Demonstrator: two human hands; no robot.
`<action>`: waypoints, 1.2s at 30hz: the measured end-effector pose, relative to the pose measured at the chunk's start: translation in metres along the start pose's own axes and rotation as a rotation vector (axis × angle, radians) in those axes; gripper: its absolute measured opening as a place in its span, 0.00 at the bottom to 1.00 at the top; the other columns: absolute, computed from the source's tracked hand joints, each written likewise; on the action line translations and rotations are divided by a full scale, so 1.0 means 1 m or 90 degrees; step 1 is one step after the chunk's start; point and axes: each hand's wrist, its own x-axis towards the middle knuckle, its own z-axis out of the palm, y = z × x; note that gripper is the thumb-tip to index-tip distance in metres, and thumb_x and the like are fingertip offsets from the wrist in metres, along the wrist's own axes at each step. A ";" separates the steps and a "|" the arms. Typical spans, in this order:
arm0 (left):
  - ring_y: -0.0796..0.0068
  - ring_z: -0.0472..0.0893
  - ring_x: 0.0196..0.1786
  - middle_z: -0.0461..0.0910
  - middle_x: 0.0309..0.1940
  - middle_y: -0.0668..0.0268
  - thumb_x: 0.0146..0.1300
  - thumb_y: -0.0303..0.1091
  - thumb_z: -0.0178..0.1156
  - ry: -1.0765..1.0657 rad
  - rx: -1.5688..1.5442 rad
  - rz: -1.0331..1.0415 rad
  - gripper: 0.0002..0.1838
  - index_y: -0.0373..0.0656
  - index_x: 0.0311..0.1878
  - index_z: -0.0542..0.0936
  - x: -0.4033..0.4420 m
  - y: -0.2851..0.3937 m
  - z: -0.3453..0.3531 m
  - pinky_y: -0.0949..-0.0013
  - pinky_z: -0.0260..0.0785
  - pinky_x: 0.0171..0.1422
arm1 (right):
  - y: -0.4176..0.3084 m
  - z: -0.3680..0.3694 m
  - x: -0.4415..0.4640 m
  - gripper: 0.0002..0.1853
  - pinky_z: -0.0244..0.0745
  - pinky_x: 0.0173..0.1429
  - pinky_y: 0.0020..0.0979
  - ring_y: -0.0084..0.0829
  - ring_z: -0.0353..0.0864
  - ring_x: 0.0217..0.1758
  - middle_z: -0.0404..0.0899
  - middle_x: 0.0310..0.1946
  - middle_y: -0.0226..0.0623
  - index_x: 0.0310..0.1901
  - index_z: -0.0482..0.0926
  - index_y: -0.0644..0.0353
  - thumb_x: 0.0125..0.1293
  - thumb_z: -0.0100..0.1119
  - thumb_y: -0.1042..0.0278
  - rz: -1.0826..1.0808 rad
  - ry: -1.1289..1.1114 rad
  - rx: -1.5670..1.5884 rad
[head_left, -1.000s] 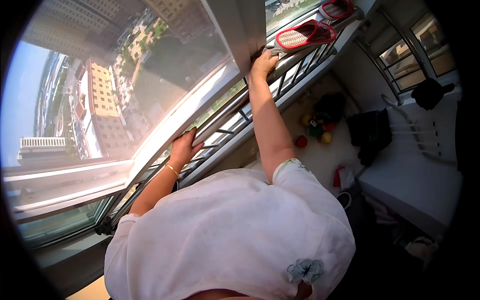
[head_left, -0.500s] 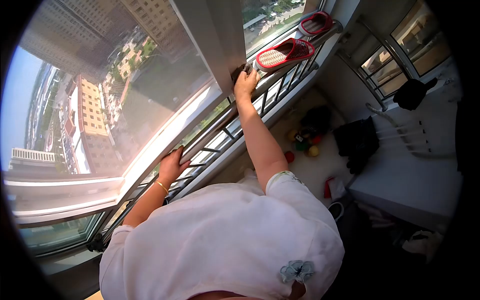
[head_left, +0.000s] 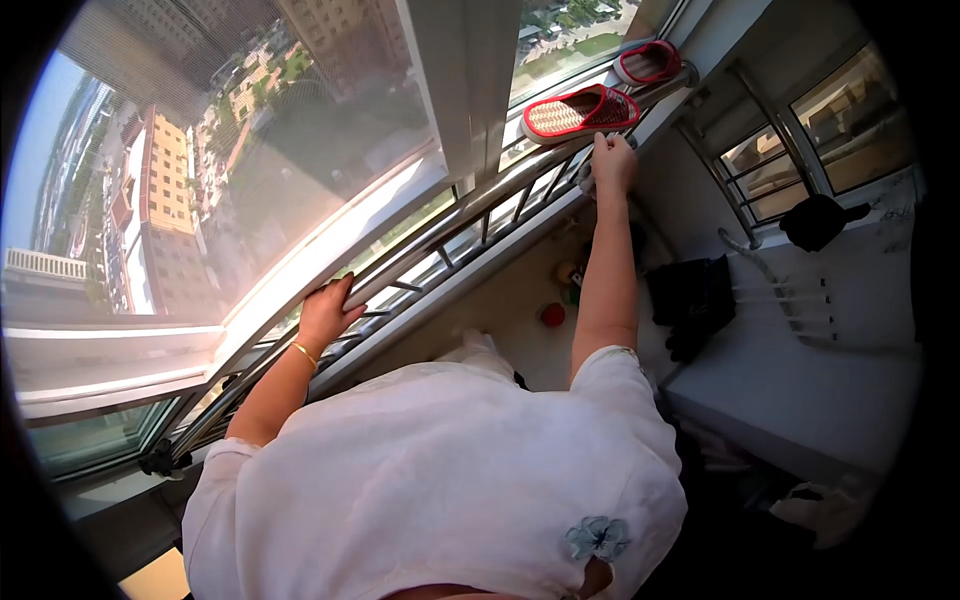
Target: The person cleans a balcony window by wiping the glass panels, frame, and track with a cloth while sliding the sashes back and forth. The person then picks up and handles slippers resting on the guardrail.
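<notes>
My left hand (head_left: 328,314) rests wrapped over the metal railing (head_left: 412,248) beside the window frame, a gold bracelet on its wrist. Farther right, my right hand (head_left: 614,165) is closed on a greyish crumpled cloth (head_left: 588,181), mostly hidden by the hand. Just above its fingertips lies a red-edged slipper (head_left: 566,116) with a woven sole, on the rail by the window. A second red slipper (head_left: 648,63) sits behind it, near the rail's far end.
The large window pane (head_left: 320,130) slopes along the left, with buildings outside. Below the railing, a red ball (head_left: 552,315) lies on the floor. To the right are black cloths (head_left: 690,295), a black item (head_left: 822,221) and a white ledge (head_left: 800,385).
My right hand has moved right along the railing with the cloth, from the window post to below the nearer slipper. My left hand stays on the railing.
</notes>
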 end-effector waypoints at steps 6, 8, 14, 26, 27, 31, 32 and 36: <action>0.56 0.81 0.37 0.81 0.37 0.59 0.55 0.48 0.69 0.001 0.009 0.010 0.32 0.44 0.60 0.74 -0.001 -0.003 0.001 0.57 0.74 0.44 | -0.054 -0.004 0.082 0.29 0.78 0.54 0.45 0.44 0.83 0.54 0.83 0.52 0.42 0.48 0.85 0.54 0.61 0.56 0.36 0.057 -0.086 -0.330; 0.57 0.80 0.38 0.80 0.36 0.60 0.56 0.49 0.68 -0.006 0.020 0.016 0.31 0.44 0.60 0.74 -0.003 -0.007 0.003 0.59 0.73 0.44 | -0.046 0.010 0.095 0.29 0.78 0.55 0.45 0.44 0.83 0.55 0.82 0.53 0.46 0.48 0.85 0.58 0.62 0.51 0.40 0.054 -0.114 -0.352; 0.56 0.81 0.40 0.81 0.39 0.59 0.56 0.47 0.68 -0.015 -0.022 0.000 0.31 0.42 0.60 0.74 -0.007 -0.015 0.008 0.59 0.73 0.46 | -0.029 -0.005 0.039 0.30 0.75 0.55 0.45 0.48 0.82 0.54 0.83 0.49 0.52 0.49 0.83 0.64 0.58 0.52 0.44 0.052 -0.160 -0.244; 0.54 0.75 0.59 0.72 0.61 0.57 0.46 0.46 0.75 0.183 -0.133 0.036 0.48 0.45 0.70 0.63 -0.032 0.004 0.005 0.58 0.68 0.62 | -0.073 0.027 -0.238 0.15 0.57 0.29 0.28 0.17 0.63 0.25 0.69 0.19 0.22 0.21 0.72 0.63 0.63 0.59 0.67 -0.023 -0.418 0.304; 0.52 0.73 0.62 0.69 0.64 0.55 0.44 0.46 0.77 0.251 -0.161 0.051 0.53 0.45 0.72 0.59 -0.047 0.011 0.005 0.58 0.67 0.65 | -0.082 0.033 -0.254 0.17 0.58 0.28 0.29 0.18 0.62 0.24 0.68 0.18 0.24 0.20 0.71 0.64 0.63 0.60 0.66 -0.058 -0.420 0.292; 0.52 0.68 0.67 0.61 0.68 0.54 0.44 0.41 0.78 0.347 -0.375 -0.084 0.56 0.48 0.75 0.56 -0.099 0.041 0.002 0.60 0.63 0.71 | -0.122 0.050 -0.326 0.19 0.60 0.27 0.30 0.20 0.62 0.22 0.69 0.15 0.29 0.18 0.70 0.66 0.62 0.63 0.65 -0.050 -0.497 0.391; 0.53 0.68 0.66 0.62 0.67 0.54 0.47 0.38 0.77 0.395 -0.416 -0.144 0.51 0.48 0.74 0.59 -0.106 0.044 -0.005 0.61 0.62 0.71 | -0.131 0.050 -0.339 0.19 0.60 0.27 0.30 0.20 0.63 0.22 0.69 0.16 0.28 0.18 0.70 0.66 0.61 0.63 0.65 -0.061 -0.510 0.382; 0.56 0.70 0.63 0.67 0.60 0.56 0.51 0.29 0.70 0.470 -0.456 -0.324 0.35 0.43 0.65 0.70 -0.141 0.004 -0.010 0.62 0.64 0.69 | -0.158 0.053 -0.385 0.18 0.61 0.27 0.26 0.17 0.64 0.23 0.72 0.19 0.27 0.22 0.75 0.65 0.65 0.64 0.63 -0.068 -0.663 0.394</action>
